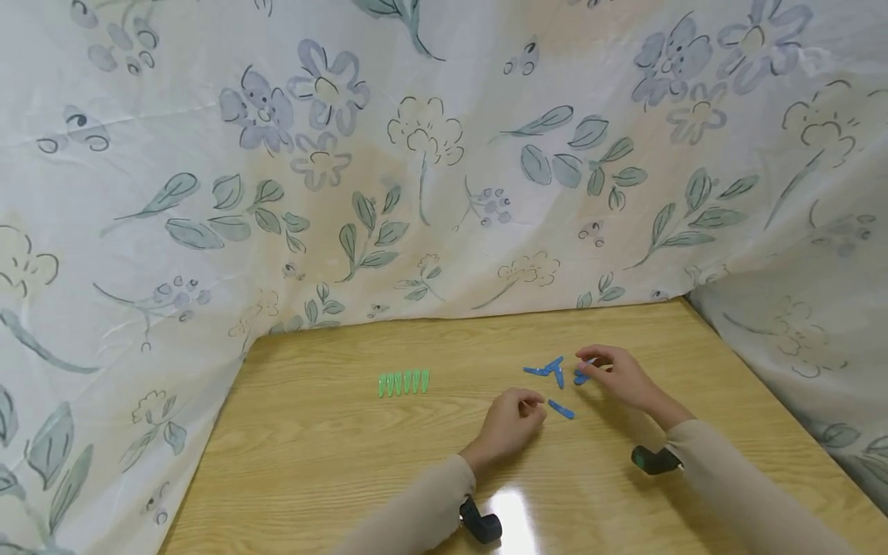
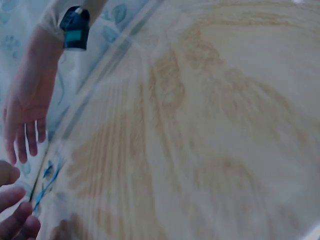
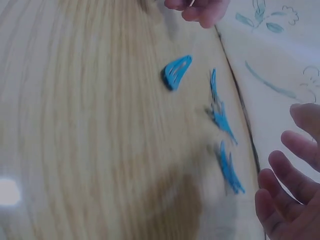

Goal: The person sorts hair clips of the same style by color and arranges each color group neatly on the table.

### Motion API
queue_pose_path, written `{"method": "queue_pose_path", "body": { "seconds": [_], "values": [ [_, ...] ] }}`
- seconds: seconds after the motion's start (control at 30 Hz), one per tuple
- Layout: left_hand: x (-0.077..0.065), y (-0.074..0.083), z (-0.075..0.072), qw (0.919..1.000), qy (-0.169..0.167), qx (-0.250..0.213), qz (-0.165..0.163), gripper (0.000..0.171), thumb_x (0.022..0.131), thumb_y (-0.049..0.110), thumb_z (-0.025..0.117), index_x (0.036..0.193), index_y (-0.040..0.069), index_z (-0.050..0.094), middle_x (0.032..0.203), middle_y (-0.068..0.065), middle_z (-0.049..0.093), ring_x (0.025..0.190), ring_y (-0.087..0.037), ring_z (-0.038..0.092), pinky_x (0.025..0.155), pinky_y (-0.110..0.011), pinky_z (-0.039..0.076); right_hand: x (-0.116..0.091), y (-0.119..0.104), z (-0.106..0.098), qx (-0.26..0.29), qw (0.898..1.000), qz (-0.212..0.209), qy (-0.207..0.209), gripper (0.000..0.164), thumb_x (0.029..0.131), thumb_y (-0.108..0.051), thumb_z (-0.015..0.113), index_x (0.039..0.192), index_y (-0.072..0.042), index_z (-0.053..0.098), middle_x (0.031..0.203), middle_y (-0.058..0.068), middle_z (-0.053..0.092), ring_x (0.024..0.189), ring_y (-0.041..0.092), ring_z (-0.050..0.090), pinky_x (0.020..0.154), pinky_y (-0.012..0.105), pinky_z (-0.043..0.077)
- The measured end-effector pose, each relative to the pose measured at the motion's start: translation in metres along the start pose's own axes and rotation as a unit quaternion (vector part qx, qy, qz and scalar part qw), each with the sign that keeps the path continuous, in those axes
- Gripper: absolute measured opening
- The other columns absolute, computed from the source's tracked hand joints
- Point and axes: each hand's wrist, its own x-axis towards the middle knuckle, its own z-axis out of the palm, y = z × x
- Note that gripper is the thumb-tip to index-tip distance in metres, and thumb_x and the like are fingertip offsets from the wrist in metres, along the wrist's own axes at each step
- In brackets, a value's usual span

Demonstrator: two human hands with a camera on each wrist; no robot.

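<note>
Several blue snap hair clips lie in a loose cluster at the right of the table, with a single blue hair clip nearer the front. Just left of that single clip is my left hand, its fingers loosely bent and nothing seen in them. My right hand hovers by the cluster's right side, partly covering more blue clips. In the right wrist view its fingers are spread and relaxed, apart from the clips. Several green hair clips stand in a neat row farther left.
The wooden table carries all the clips. Behind it and along both sides hangs a floral cloth, meeting the table's far edge just beyond the clips. A dark camera is on the left wrist, another on the right.
</note>
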Motion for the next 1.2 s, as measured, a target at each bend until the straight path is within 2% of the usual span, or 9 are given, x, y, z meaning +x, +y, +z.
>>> {"method": "queue_pose_path", "body": {
  "seconds": [0.1,0.27,0.5,0.7,0.97,1.2],
  "values": [
    [0.003,0.0,0.01,0.9996,0.028,0.004,-0.001,0.027,0.089,0.015,0.069,0.114,0.006,0.074,0.1,-0.005,0.069,0.082,-0.001,0.056,0.075,-0.017,0.047,-0.002,0.004,-0.002,-0.001,1.0,0.009,-0.005,0.031,0.099,-0.013,0.065,0.124,0.007,0.065,0.119,0.025,0.07,0.093,0.019,0.065,0.073,0.023,0.052],
    [0.006,0.002,0.019,0.9992,0.038,0.003,-0.01,0.03,0.087,0.016,0.072,0.116,0.007,0.074,0.105,-0.006,0.069,0.089,-0.008,0.059,0.078,-0.018,0.046,-0.004,0.012,-0.004,0.004,1.0,0.021,-0.011,0.032,0.097,-0.014,0.068,0.122,0.007,0.066,0.116,0.025,0.071,0.087,0.01,0.061,0.07,0.023,0.052],
    [0.008,0.004,0.026,0.9978,0.053,0.024,-0.03,0.031,0.084,0.018,0.078,0.114,0.011,0.075,0.101,-0.001,0.069,0.089,-0.006,0.057,0.079,-0.018,0.045,0.0,0.023,-0.004,-0.005,0.998,0.051,-0.022,0.029,0.097,-0.014,0.069,0.12,0.003,0.069,0.107,0.019,0.073,0.084,0.013,0.06,0.068,0.024,0.049],
    [0.01,0.007,0.028,0.9956,0.061,0.057,-0.043,0.031,0.082,0.021,0.081,0.112,0.013,0.077,0.098,0.005,0.071,0.087,-0.003,0.058,0.079,-0.017,0.044,0.004,0.031,-0.003,-0.017,0.998,0.055,-0.025,0.027,0.097,-0.016,0.069,0.118,0.002,0.071,0.099,0.015,0.072,0.082,0.014,0.058,0.068,0.025,0.048],
    [0.009,0.006,0.029,0.9946,0.063,0.072,-0.04,0.031,0.083,0.022,0.081,0.113,0.013,0.078,0.098,0.005,0.072,0.091,-0.004,0.061,0.082,-0.019,0.045,0.005,0.039,0.001,-0.024,0.999,0.036,-0.011,0.024,0.095,-0.01,0.07,0.115,0.003,0.073,0.088,0.01,0.069,0.072,0.006,0.052,0.061,0.023,0.044],
    [0.009,0.005,0.029,0.9946,0.069,0.069,-0.037,0.031,0.082,0.022,0.081,0.112,0.014,0.077,0.097,0.006,0.071,0.089,-0.003,0.059,0.082,-0.019,0.043,0.006,0.034,0.003,-0.045,0.998,0.052,-0.014,0.022,0.095,-0.008,0.068,0.115,0.001,0.073,0.093,0.01,0.07,0.079,0.011,0.055,0.066,0.024,0.045]
  ]
}}
